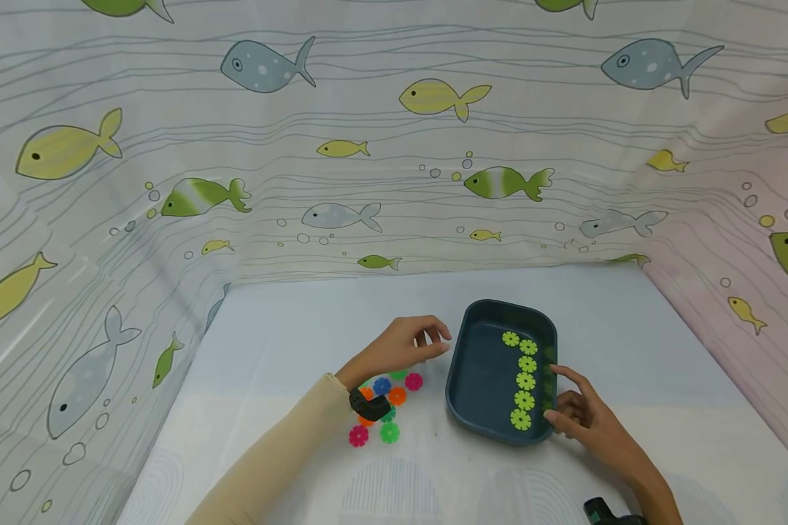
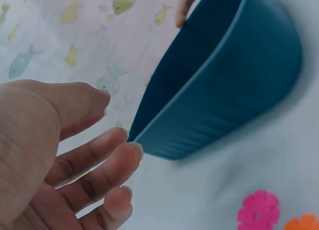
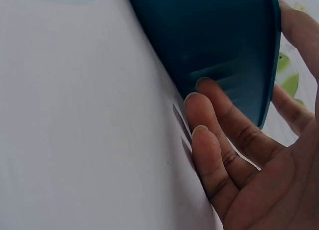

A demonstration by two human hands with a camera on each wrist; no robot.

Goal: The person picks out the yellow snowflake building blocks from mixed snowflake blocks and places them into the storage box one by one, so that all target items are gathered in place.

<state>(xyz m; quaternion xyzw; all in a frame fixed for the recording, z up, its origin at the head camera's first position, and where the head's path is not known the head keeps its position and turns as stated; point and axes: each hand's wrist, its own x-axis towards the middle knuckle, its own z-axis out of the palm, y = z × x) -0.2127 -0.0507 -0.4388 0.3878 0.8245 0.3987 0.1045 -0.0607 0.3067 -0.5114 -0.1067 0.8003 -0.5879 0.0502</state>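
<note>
A dark blue tray (image 1: 479,364) holds several yellow-green flower-shaped pieces (image 1: 525,380) in a line along its right side. My right hand (image 1: 587,419) holds the tray's right wall, thumb and index finger at the rim; in the right wrist view the other fingers of that hand (image 3: 259,160) lie against the outer wall (image 3: 214,46). My left hand (image 1: 410,343) is just left of the tray, fingers loosely bent with nothing between them. The left wrist view shows that hand (image 2: 75,145) beside the tray's corner (image 2: 239,75); whether it touches is unclear.
Loose flower pieces in pink (image 1: 414,381), orange (image 1: 397,396), blue (image 1: 381,386) and green (image 1: 389,432) lie left of the tray, partly under my left wrist. A fish-patterned curtain (image 1: 394,175) stands around the white table (image 1: 289,321).
</note>
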